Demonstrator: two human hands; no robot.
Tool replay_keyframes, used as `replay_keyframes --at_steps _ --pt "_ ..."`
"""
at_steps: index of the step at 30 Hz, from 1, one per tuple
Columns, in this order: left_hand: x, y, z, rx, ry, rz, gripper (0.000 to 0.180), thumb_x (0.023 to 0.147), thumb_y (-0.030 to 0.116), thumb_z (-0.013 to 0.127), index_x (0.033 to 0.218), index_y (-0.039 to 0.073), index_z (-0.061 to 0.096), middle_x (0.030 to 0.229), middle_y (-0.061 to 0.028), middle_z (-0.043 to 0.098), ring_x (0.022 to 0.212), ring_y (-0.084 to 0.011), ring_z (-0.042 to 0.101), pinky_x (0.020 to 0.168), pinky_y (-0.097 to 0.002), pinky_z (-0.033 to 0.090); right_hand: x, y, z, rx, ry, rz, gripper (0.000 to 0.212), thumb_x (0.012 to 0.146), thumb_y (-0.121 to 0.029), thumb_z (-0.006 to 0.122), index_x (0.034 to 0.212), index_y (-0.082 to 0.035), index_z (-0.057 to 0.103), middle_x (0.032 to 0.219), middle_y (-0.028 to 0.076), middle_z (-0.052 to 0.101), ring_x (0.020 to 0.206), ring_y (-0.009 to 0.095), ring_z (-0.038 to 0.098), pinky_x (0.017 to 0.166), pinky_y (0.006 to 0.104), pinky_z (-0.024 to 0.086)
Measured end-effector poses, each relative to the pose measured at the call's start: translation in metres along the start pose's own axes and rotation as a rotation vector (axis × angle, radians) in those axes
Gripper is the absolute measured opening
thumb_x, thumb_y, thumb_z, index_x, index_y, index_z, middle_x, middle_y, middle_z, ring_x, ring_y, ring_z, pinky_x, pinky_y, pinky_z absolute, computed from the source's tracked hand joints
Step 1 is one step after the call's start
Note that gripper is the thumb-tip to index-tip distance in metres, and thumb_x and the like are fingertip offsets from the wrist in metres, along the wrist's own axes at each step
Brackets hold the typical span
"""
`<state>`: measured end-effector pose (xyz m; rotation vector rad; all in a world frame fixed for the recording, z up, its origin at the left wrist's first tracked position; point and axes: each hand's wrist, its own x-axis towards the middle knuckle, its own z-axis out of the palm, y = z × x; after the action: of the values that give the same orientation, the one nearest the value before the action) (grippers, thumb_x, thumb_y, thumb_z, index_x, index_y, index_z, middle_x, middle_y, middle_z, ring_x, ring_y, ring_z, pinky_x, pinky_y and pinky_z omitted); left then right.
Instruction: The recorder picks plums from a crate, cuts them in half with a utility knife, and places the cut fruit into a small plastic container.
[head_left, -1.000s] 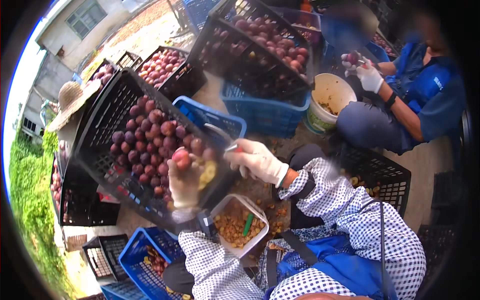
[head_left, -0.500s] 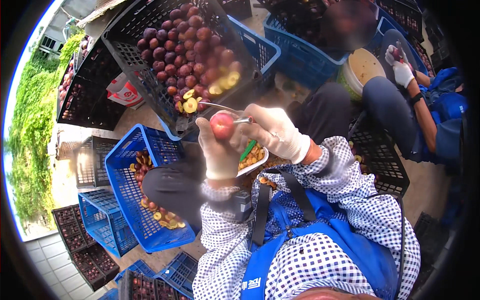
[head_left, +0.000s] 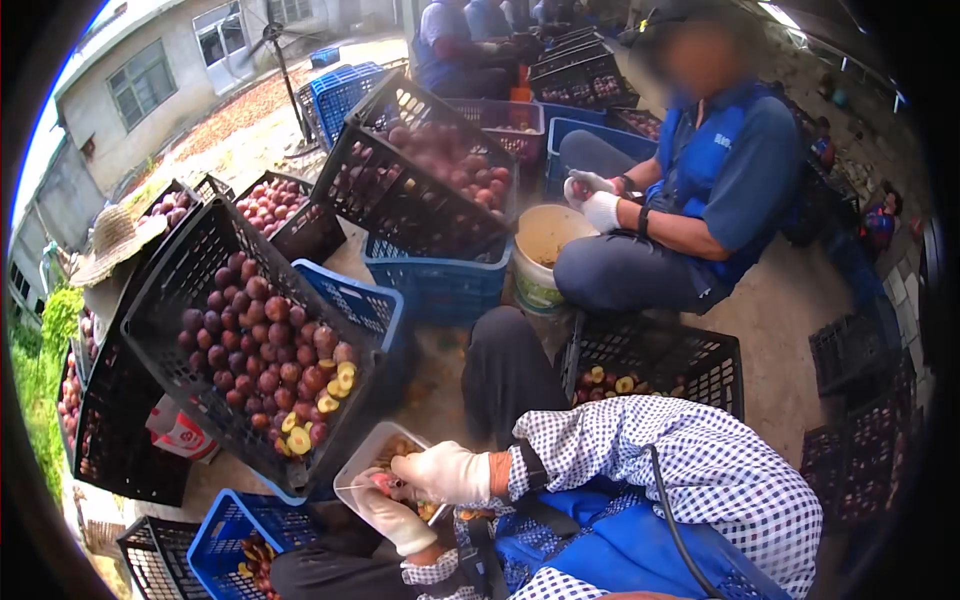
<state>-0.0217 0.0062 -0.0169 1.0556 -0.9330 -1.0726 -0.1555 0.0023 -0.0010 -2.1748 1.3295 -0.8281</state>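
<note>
Both gloved hands are close together above a white tub (head_left: 352, 462) holding yellowish pieces. My left hand (head_left: 400, 522) is closed around a reddish plum (head_left: 383, 484), mostly covered by fingers. My right hand (head_left: 448, 472) presses against the plum from the other side, its fingers curled round a small knife. Only a thin sliver of the knife's blade (head_left: 352, 487) shows past the plum; the handle is hidden in the glove. In front of my hands a black crate (head_left: 150, 330) leans tilted, full of dark plums (head_left: 262, 345) with several cut yellow halves (head_left: 298, 440) at its low edge.
A blue crate (head_left: 215, 560) with cut fruit stands by my left leg, and a black crate (head_left: 655, 345) with plum halves at my right. Across from me, a co-worker (head_left: 690, 190) in a blue vest handles fruit beside a white-green bucket (head_left: 545, 285). More plum crates (head_left: 420, 205) stand beyond.
The view has swung up and to the right, showing the co-worker and yard. My hands, raised before the tilted crate earlier, are now lower over the white tub, still around a plum.
</note>
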Motion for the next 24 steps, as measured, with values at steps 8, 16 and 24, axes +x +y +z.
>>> replay_keyframes --at_steps 8,16,24 --pt "-0.007 0.016 -0.004 -0.024 -0.009 -0.127 0.023 0.103 0.031 0.050 0.099 0.008 0.052 0.089 -0.0009 0.052 0.079 -0.0120 0.049 0.078 -0.0290 0.044 -0.006 -0.009 0.004 0.481 -0.197 0.313 0.050 0.101 -0.054 0.051 0.099 -0.005 0.058 0.089 0.017 0.065 0.083 0.035 0.065 0.075 0.0449 0.049" --pt "0.028 0.034 -0.032 -1.020 -0.360 -0.500 0.055 0.103 0.042 0.055 0.141 0.003 0.045 0.127 -0.0149 0.056 0.087 -0.0179 0.052 0.080 -0.0342 0.046 0.001 -0.028 -0.059 0.679 -0.033 0.261 0.034 0.102 -0.037 0.058 0.103 -0.004 0.062 0.075 0.004 0.059 0.066 0.014 0.056 0.061 0.0321 0.047" --pt "0.002 0.035 -0.037 -1.020 -0.270 -0.394 0.069 0.101 0.045 0.057 0.147 -0.001 0.035 0.127 -0.0177 0.058 0.118 -0.0291 0.057 0.104 -0.0457 0.046 -0.004 -0.036 -0.032 0.283 0.031 -0.008 0.033 0.101 -0.036 0.060 0.100 -0.003 0.063 0.075 0.014 0.062 0.067 0.030 0.063 0.064 0.0373 0.049"
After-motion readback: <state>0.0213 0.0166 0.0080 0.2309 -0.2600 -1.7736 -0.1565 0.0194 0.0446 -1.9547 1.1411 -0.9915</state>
